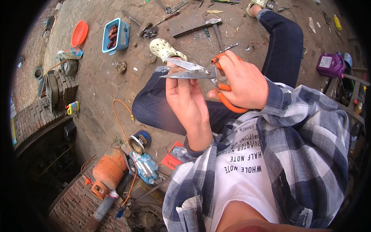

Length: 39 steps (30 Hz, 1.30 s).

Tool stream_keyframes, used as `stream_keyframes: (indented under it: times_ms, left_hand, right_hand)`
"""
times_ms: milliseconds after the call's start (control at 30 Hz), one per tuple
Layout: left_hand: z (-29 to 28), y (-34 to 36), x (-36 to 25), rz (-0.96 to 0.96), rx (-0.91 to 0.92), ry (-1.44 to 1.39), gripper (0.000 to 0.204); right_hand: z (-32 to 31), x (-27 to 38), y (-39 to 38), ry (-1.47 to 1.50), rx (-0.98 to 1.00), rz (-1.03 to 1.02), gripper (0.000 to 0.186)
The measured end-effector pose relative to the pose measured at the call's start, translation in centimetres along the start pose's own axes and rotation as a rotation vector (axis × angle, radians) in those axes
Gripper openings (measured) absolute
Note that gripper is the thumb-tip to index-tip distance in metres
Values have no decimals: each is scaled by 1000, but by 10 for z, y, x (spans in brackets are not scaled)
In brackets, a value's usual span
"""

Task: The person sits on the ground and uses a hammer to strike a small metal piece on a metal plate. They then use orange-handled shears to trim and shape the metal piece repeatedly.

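A large pair of scissors with orange handles and worn metal blades is held up over my lap, its blades part-way apart and pointing left. My right hand is closed round the handles, with fingers through the orange loops. Below the blades, my left hand pinches the lower blade near its middle, thumb in front; some of its fingertips are hidden behind the metal. Nothing shows between the two blades.
On the ground ahead lie a hammer, a green screwdriver and a flat metal block. A blue basin and a red bowl stand far left. An orange gas cylinder is near left, a purple jug right.
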<state>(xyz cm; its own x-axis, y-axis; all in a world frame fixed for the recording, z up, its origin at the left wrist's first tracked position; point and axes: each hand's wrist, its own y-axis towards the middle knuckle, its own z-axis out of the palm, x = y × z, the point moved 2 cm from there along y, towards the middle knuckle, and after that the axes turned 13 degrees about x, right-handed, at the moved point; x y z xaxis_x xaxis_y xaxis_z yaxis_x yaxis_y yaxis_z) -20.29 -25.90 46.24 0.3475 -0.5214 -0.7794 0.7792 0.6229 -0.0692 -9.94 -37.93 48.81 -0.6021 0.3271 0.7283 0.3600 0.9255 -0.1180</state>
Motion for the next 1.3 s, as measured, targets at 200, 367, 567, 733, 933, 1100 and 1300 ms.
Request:
stream_keyframes:
  times_ms: [200, 367, 567, 733, 933, 1100, 1300]
  left_hand:
    - [1, 0, 4, 42, -30, -45, 29]
    - [3, 2, 4, 43, 8, -64, 32]
    - [7, 1, 7, 29, -29, -67, 33]
    - [-3, 2, 12, 6, -19, -67, 29]
    - [-3, 2, 11, -31, 55, -183, 34]
    - [-3, 4, 18, 5, 41, -194, 26]
    - [-4, 11, 26, 180, 17, -50, 21]
  right_hand:
    - [0, -2, 2, 1, 20, 3, 63]
    - [-1, -3, 2, 12, 49, 17, 64]
    - [-1, -6, 0, 6, 50, 25, 66]
    - [3, -8, 1, -52, 38, 46, 64]
    - [0, -15, 5, -15, 0, -13, 64]
    - [-3, -16, 4, -12, -25, -27, 65]
    - [-5, -18, 3, -39, -20, -34, 65]
